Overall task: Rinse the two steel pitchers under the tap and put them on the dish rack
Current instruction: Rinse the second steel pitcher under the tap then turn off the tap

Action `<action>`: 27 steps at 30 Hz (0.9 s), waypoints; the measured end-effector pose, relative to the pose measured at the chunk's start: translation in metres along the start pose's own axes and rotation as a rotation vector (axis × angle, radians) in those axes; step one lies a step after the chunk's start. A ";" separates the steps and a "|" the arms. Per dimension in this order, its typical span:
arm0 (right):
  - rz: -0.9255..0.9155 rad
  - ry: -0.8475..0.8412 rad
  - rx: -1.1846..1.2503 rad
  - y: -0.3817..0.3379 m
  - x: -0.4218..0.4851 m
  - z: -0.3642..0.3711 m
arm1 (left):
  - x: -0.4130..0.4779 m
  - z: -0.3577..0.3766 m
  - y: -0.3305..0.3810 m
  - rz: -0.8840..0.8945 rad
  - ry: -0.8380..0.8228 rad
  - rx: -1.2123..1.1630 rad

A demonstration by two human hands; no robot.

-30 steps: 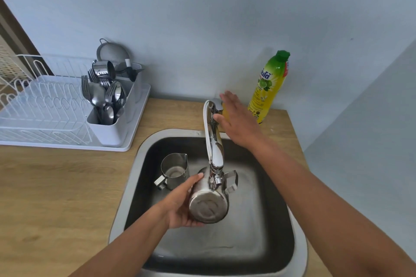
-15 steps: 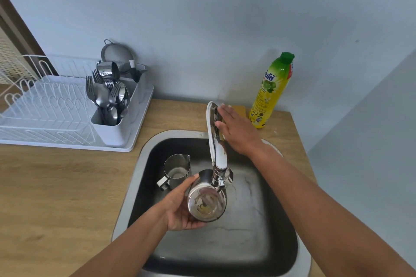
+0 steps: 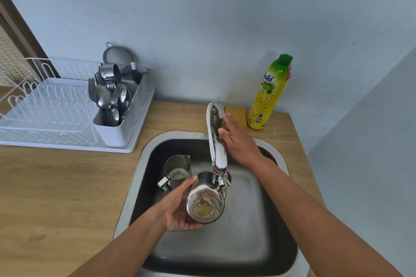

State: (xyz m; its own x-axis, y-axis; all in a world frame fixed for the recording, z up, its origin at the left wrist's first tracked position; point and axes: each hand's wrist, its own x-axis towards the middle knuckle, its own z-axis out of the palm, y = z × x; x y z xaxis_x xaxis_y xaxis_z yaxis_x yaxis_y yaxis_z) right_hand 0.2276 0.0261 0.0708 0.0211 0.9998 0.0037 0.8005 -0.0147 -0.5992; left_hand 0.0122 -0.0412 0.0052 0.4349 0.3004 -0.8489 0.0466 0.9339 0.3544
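left hand [image 3: 177, 209] fingers curled round tilted steel pitcher [image 3: 206, 206] under tap [image 3: 218, 150], right hand [image 3: 240, 144] straight-fingered on tap, second pitcher [image 3: 177, 170] upright in sink [image 3: 135, 186].

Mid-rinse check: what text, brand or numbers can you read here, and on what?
"ula": large white letters on the label of the yellow bottle; the start of the word curves out of view.
Small print lower on that label: too small to read.
Held pitcher, tap, dish rack: no text seen.
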 end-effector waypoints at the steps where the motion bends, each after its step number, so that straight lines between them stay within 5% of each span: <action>1: 0.054 0.037 0.094 0.002 -0.006 0.004 | -0.001 0.000 0.000 0.011 0.007 0.007; 4: 0.308 0.055 0.264 0.023 -0.029 0.019 | -0.003 0.001 -0.001 0.056 0.028 0.052; 9: 0.685 -0.309 0.497 0.035 -0.081 0.039 | -0.004 0.002 -0.008 0.218 0.132 0.190; 20: 0.956 -0.281 1.164 0.041 -0.138 0.063 | 0.010 -0.006 -0.032 0.405 0.101 0.368; 24: 0.891 -0.240 1.161 0.043 -0.148 0.065 | 0.012 -0.018 -0.040 0.416 0.065 0.177; 27: 0.852 -0.175 1.088 0.043 -0.155 0.064 | 0.011 -0.028 -0.039 0.413 0.246 0.044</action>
State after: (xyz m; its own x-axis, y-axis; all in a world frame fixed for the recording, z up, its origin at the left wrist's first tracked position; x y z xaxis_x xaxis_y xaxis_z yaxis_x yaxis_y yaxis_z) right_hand 0.2201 -0.1286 -0.0067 0.1221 0.6792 -0.7237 -0.2849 -0.6745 -0.6811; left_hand -0.0102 -0.0692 -0.0288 0.1995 0.6861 -0.6997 -0.0447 0.7196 0.6929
